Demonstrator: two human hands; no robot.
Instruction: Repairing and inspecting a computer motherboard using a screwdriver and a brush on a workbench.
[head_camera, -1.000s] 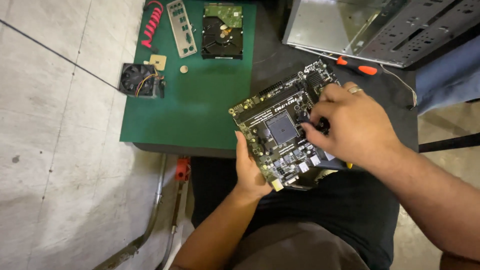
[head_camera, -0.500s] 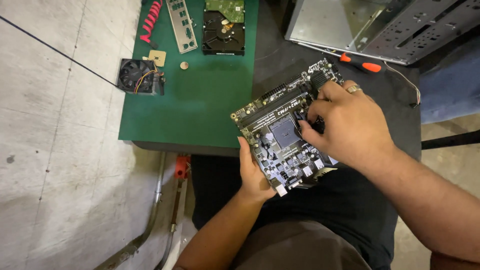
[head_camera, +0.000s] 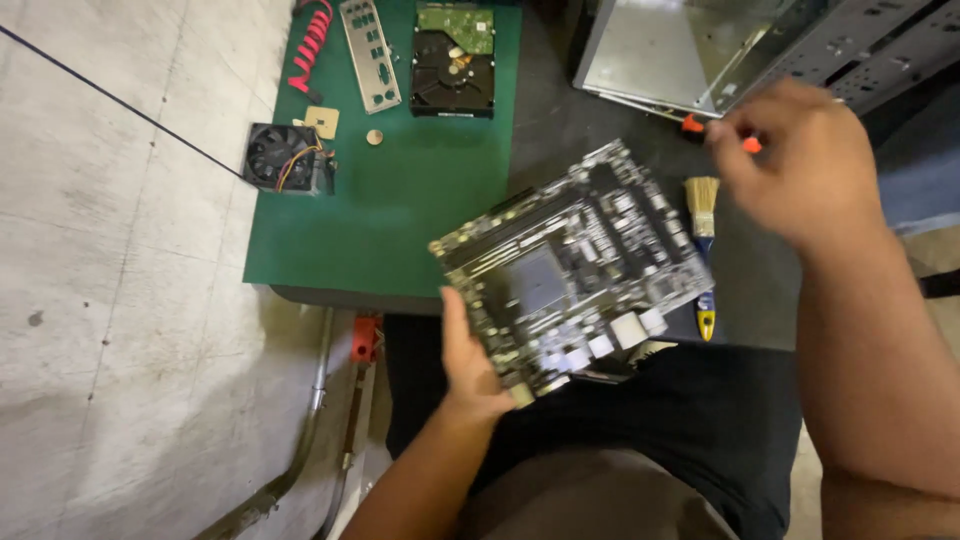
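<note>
A dark rectangular computer motherboard (head_camera: 572, 275), studded with silver sockets and connectors, is held tilted above the person's lap, at the near edge of the tabletop (head_camera: 610, 130). Its long axis runs on a diagonal, from the near-left corner up toward the far right. The left hand (head_camera: 470, 365) clamps that near-left corner, thumb lying along the board's left edge and the fingers hidden beneath it. The right hand (head_camera: 800, 165) is off the board, up and to its right; it hovers blurred over an orange-handled screwdriver (head_camera: 720, 135), fingers loosely curled, and whether it grips anything cannot be told. So the two hands are well apart, the left one alone carrying the board and the right nearer to the tools. Just beside the board's right edge lies a small paintbrush with pale bristles and a blue and yellow handle (head_camera: 704, 255), pointing toward the person. Beyond the right hand stands an open grey metal computer case (head_camera: 700, 50). To the left, a green mat (head_camera: 400, 210) bears a black hard drive with a green circuit board (head_camera: 453, 58), a silver rear port plate (head_camera: 370, 52), a black cooling fan with coloured wires (head_camera: 287, 158), a red flat cable (head_camera: 312, 45), a square tan chip (head_camera: 322, 121) and a small round coin cell (head_camera: 374, 137).
</note>
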